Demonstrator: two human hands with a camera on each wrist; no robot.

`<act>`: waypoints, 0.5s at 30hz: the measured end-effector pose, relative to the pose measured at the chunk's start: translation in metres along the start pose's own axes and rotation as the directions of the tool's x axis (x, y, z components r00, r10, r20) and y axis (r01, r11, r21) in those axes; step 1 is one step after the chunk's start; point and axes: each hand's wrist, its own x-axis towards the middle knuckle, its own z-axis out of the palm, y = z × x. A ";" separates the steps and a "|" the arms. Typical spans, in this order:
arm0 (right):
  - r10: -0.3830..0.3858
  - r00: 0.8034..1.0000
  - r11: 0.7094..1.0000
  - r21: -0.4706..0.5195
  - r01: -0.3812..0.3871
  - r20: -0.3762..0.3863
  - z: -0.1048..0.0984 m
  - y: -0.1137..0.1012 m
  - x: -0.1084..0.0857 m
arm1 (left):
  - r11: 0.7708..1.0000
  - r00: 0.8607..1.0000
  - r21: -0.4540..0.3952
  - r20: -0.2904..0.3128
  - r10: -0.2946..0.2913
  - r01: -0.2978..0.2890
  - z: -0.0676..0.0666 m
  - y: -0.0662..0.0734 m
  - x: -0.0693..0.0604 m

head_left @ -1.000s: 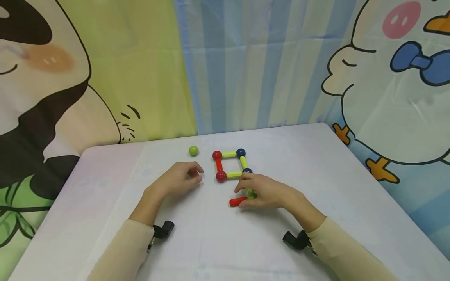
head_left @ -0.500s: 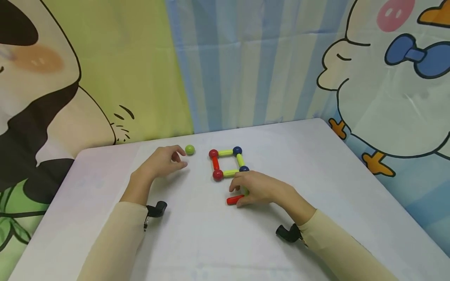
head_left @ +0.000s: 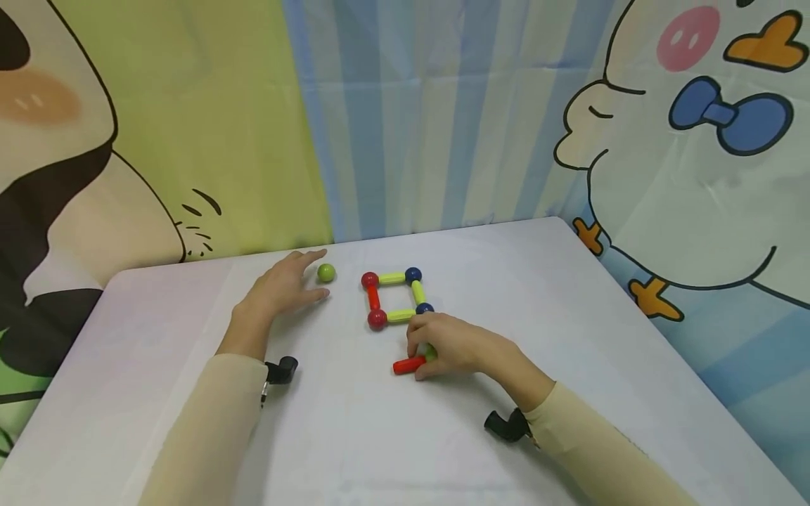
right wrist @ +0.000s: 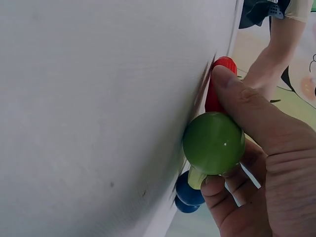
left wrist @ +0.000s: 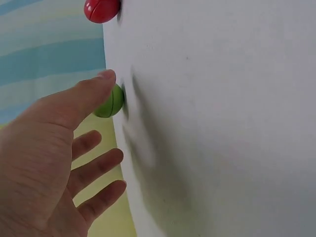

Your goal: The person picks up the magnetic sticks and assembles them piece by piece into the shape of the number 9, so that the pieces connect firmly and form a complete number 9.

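My left hand is spread beside a loose lime-green ball, thumb and forefinger on either side of it. In the left wrist view the thumb partly covers that ball. My right hand holds a red magnetic stick; its thumb lies on the stick. A second green ball joins this stick to a yellow-green stick, which a fingertip touches. Beyond it, a square of sticks has red balls on the left and blue balls on the right. The right hand partly hides the near blue corner.
All the pieces lie on a white table whose far edge meets a printed curtain. A black wrist camera is on the left wrist and another black camera on the right.
My left hand has moved away from me and leftward to the loose green ball, its fingers spreading around it. The right hand stays by the red stick. The head view has shifted slightly.
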 end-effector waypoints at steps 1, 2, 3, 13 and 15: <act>-0.007 1.000 1.000 0.000 0.007 -0.004 0.001 0.000 0.000 | 1.000 1.000 0.003 -0.004 0.014 -0.014 0.001 -0.001 0.001; -0.014 1.000 1.000 -0.003 0.014 -0.008 0.002 0.000 -0.001 | 1.000 1.000 0.003 -0.009 0.024 -0.024 0.002 -0.003 0.001; -0.020 1.000 1.000 -0.007 0.020 -0.011 0.003 0.000 -0.001 | 1.000 0.999 0.000 -0.012 0.031 -0.031 0.004 -0.003 0.002; -0.051 0.998 0.999 -0.021 0.050 -0.048 0.005 -0.001 -0.005 | 0.997 0.997 -0.032 -0.024 0.071 -0.072 0.010 -0.001 0.005; -0.046 0.997 0.999 -0.009 0.046 -0.053 0.006 -0.001 -0.008 | 0.996 0.997 -0.047 -0.034 0.073 -0.074 0.013 0.000 0.003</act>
